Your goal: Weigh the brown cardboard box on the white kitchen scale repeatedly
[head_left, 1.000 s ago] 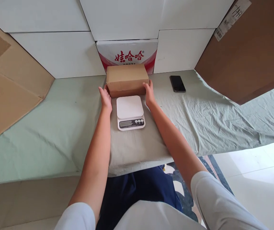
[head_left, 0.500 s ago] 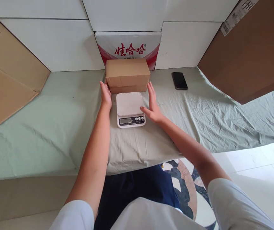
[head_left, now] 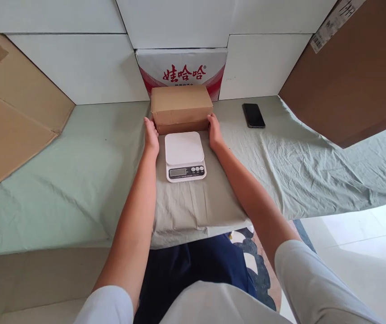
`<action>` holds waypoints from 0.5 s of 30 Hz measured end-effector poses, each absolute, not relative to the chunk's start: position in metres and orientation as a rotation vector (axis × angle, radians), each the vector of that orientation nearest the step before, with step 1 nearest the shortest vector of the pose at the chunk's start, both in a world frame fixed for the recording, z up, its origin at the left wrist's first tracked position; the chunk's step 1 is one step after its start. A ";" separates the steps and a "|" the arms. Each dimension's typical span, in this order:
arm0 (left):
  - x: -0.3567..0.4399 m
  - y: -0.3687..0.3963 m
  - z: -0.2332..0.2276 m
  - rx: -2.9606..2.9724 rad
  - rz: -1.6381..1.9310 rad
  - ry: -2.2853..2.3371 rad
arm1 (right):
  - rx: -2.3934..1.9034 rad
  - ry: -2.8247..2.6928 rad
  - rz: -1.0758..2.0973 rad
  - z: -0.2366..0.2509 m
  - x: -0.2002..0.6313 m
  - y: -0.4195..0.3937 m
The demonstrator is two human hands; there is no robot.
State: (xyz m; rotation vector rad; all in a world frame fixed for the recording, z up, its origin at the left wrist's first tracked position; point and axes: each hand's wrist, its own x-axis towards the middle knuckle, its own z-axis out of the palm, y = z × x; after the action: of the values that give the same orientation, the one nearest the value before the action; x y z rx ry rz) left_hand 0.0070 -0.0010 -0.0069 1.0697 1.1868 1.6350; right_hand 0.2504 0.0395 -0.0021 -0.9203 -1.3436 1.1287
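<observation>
The kitchen scale point(head_left: 185, 149) is white with a black strip point(head_left: 182, 177); the cardboard box point(head_left: 181, 103) at its twelve o'clock is brown.

**Makeshift indoor work area**

Green cloth point(head_left: 58, 193) drapes the flat surface, large cardboard pieces point(head_left: 14, 108) flank it, and white panels point(head_left: 71, 67) back it; below shows tiled floor point(head_left: 355, 229) (home or workplace, I cannot tell).
</observation>
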 end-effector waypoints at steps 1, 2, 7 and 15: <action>0.007 -0.001 -0.007 1.081 1.622 1.183 | -0.921 -1.345 1.101 -0.001 0.249 0.038; 0.007 -0.001 -0.008 1.095 1.613 1.176 | -0.931 -1.336 1.078 0.000 0.247 0.035; 0.004 -0.001 -0.010 1.105 1.653 1.182 | -0.932 -1.419 1.018 0.005 0.245 0.023; 0.015 -0.049 0.034 1.274 1.779 1.009 | -0.844 -1.683 0.797 0.047 0.257 -0.017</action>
State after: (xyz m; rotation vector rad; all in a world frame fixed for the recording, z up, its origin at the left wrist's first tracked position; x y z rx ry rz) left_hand 0.0152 -0.0486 0.0342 1.2742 1.0093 1.7793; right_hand 0.2570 -0.0174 0.0466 -0.8440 -1.6833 0.7974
